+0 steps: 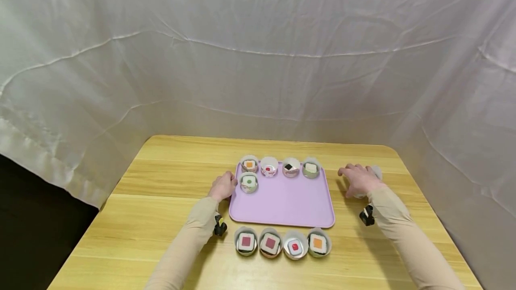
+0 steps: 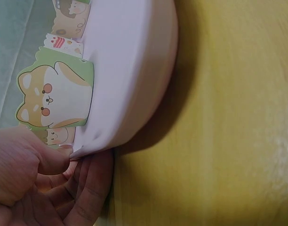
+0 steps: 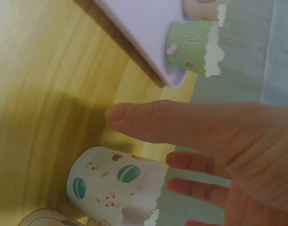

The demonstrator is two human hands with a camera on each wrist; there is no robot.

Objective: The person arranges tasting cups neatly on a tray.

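Observation:
My left hand (image 1: pixel 223 186) pinches the left rim of a lilac tray (image 1: pixel 286 205); in the left wrist view the thumb lies over the rim and the fingers curl beneath it. Several patterned paper baking cups with small square cake-like pieces stand on the tray, among them a green cup with a dog drawing (image 2: pixel 64 89). Right of the tray, my right hand (image 1: pixel 360 180) hovers with fingers spread and holds nothing. Beside its thumb in the right wrist view stands a white paper cup with teal macaron prints (image 3: pixel 111 181), its contents hidden.
Along the tray's near side stands a row of several filled paper cups, from one with a purple-red square (image 1: pixel 246 240) to one with an orange square (image 1: pixel 318 243). Beneath everything is a wooden table (image 1: pixel 161 200). A pale cloth curtain (image 1: pixel 282 79) hangs behind and at the sides.

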